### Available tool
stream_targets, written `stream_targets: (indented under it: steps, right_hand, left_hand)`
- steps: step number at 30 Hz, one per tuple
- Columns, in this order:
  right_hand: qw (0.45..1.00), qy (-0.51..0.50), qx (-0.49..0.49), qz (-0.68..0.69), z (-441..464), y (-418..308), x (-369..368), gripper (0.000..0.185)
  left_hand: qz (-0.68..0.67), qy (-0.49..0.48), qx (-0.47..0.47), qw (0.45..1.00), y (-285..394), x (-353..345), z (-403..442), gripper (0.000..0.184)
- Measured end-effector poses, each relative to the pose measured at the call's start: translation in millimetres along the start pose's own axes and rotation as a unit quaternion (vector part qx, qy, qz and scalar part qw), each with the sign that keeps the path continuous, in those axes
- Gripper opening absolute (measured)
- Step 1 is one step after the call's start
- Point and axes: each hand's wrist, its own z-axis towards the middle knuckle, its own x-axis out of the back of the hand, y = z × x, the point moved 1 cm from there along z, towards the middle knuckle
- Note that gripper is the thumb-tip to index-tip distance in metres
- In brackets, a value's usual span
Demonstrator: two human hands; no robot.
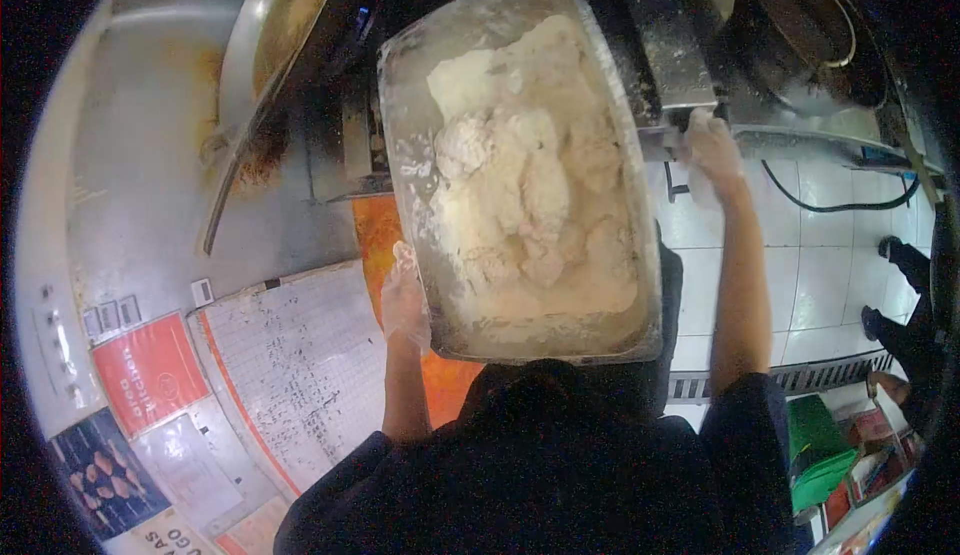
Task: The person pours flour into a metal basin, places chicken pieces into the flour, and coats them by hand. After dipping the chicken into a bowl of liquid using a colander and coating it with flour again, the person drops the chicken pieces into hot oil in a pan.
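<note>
A large clear plastic tub is tilted in front of my body. Floured, battered-looking pieces, perhaps chicken, lie in loose flour inside it. My left hand, in a clear floury glove, grips the tub's left wall. My right hand, also gloved, is away from the tub, its fingers curled at the front edge of a dark metal unit. What those fingers hold there is too unclear to name.
At upper right stands a dark round pot. A metal pan-like vessel hangs at upper left beside a steel wall. Posted sheets cover the lower left. Another person's feet show on the tiled floor near a green bin.
</note>
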Motion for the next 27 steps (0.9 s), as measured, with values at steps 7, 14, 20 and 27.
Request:
stream_targets:
  steps: [7, 14, 20, 27]
  right_hand:
    - [0.994, 0.108, -0.014, 0.016, -3, -14, -32, 0.021]
    - [0.945, 0.180, 0.079, -0.261, -70, -117, 84, 0.035]
    - [0.897, 0.131, -0.138, -0.399, -52, -126, 305, 0.065]
    - [0.836, -0.017, -0.012, -0.548, -79, -137, 318, 0.026]
  left_hand:
    - [-0.238, -0.094, 0.109, 0.961, -19, -5, 2, 0.054]
    - [-0.257, -0.069, 0.060, 0.962, 6, 9, -20, 0.043]
    - [-0.265, -0.089, 0.050, 0.959, -39, 25, 19, 0.051]
    - [-0.189, 0.023, 0.026, 0.981, 37, 24, 1, 0.048]
